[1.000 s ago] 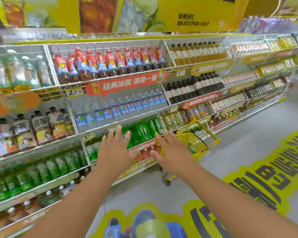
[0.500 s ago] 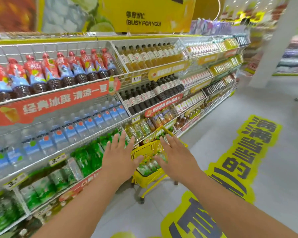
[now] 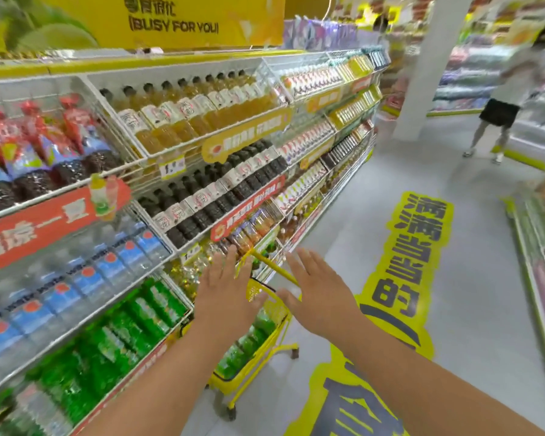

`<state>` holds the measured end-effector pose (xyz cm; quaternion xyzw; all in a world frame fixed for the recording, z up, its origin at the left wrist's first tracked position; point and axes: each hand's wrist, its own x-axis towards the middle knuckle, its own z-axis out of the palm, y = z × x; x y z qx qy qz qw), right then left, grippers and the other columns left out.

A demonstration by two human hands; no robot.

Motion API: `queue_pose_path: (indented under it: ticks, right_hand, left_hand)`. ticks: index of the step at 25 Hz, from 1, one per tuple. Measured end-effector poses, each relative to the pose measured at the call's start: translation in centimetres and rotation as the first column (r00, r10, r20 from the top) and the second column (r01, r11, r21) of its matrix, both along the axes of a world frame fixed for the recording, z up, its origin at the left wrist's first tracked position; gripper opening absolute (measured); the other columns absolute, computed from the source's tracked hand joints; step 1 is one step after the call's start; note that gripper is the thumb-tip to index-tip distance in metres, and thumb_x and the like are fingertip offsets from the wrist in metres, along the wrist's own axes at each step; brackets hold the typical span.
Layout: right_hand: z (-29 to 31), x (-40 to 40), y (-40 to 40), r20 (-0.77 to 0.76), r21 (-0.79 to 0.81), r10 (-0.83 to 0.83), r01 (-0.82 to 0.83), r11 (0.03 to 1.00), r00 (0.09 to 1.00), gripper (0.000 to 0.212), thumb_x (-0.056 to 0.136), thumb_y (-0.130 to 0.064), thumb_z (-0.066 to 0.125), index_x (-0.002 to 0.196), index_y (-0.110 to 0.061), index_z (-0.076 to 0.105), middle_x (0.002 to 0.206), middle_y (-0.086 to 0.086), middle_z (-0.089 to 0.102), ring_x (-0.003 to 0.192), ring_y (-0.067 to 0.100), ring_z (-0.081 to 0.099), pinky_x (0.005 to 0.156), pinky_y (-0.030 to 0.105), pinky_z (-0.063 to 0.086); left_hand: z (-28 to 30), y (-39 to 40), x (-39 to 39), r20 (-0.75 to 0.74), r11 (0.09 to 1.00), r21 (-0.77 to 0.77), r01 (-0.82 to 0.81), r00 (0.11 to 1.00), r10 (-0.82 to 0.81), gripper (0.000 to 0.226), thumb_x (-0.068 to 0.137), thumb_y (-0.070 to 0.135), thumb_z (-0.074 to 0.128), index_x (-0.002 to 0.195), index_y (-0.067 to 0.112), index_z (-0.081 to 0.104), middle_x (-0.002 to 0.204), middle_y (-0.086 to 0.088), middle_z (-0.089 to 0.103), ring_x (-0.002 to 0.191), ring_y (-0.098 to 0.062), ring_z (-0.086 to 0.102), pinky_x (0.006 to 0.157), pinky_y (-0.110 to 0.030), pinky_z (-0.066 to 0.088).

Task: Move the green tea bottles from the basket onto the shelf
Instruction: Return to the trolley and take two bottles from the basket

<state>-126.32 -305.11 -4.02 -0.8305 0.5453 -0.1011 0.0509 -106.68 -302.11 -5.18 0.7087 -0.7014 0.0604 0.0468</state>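
Spreading wide, all fingers straight and apart on the left hand [image 3: 225, 297] and the right hand [image 3: 315, 298], both palms down, gripping nothing, touching nothing that can be made out. Hovering above the yellow basket [image 3: 276, 313], left hand over its near-shelf rim, right hand over its aisle-side rim, with the raised yellow handle [image 3: 276, 267] showing between them. Lying inside the basket, below and between the wrists: the green tea bottles [image 3: 249, 339], none lifted yet. Compared with a second ago, much nearer: the basket then stood well ahead of the hands, now sits directly under them, view swung right along the aisle. Judged from that, approach finished and first pick about to start. Waiting at the lower left, beside the basket: the shelf [image 3: 183, 322] row of green bottles [image 3: 129, 328].
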Motion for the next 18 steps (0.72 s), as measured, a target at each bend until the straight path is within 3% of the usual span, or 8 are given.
queue_pose_path:
  ticks: [4,8,11,15,18]
  right_hand:
    - [-1.8,-2.8,-7.8,-0.035,0.019,0.043,-0.043,0.999,0.998,0.095,0.083,-0.076,-0.001,0.164,-0.027,0.006,0.172,0.001,0.002,0.158,0.024,0.0,0.127,0.042,0.015]
    - [-3.5,-5.2,-14.9,-0.072,0.052,0.143,-0.14,0.989,0.987,0.079,0.098,-0.071,0.021,0.164,-0.029,0.005,0.172,0.0,-0.002,0.158,0.023,-0.003,0.127,0.04,0.012]
    - [-3.7,-6.2,-19.0,-0.107,0.076,0.225,-0.218,0.973,0.968,0.086,0.091,-0.074,0.008,0.164,-0.029,0.005,0.172,0.0,-0.003,0.158,0.022,-0.005,0.128,0.041,0.011]
    - [-4.5,-4.5,-24.3,-0.112,0.124,0.307,-0.293,0.948,0.945,0.075,0.102,-0.065,0.027,0.163,-0.03,0.001,0.172,0.0,-0.007,0.158,0.02,-0.009,0.128,0.043,0.008]
    - [-6.1,-2.0,-27.4,-0.118,0.175,0.345,-0.322,0.93,0.931,0.077,0.101,-0.068,0.022,0.163,-0.03,-0.003,0.171,-0.002,-0.01,0.157,0.02,-0.012,0.128,0.043,0.006]
  left_hand:
    - [-2.0,-6.3,-2.8,-0.045,0.998,0.02,-0.06,0.997,0.06,0.081,0.096,0.071,0.026,0.161,0.031,0.001,0.167,-0.007,-0.016,0.155,-0.032,-0.009,0.124,-0.05,0.004]
    - [-3.6,-11.2,-5.4,-0.075,0.986,0.047,-0.158,0.984,0.162,0.079,0.096,0.069,0.029,0.16,0.032,0.001,0.167,-0.004,-0.02,0.154,-0.029,-0.014,0.124,-0.049,0.002]
    - [-4.3,-13.7,-6.7,-0.119,0.964,0.064,-0.259,0.957,0.265,0.079,0.096,0.07,0.028,0.161,0.033,0.001,0.168,-0.004,-0.017,0.154,-0.029,-0.013,0.124,-0.049,0.002]
    - [-5.5,-16.5,-6.1,-0.153,0.919,0.119,-0.376,0.908,0.391,0.08,0.096,0.069,0.031,0.16,0.033,-0.001,0.168,-0.004,-0.016,0.155,-0.03,-0.008,0.125,-0.048,0.004]
    - [-6.8,-18.8,-4.1,-0.168,0.902,0.142,-0.407,0.888,0.427,0.08,0.096,0.069,0.029,0.161,0.033,0.0,0.167,-0.004,-0.019,0.155,-0.03,-0.01,0.125,-0.048,0.003]
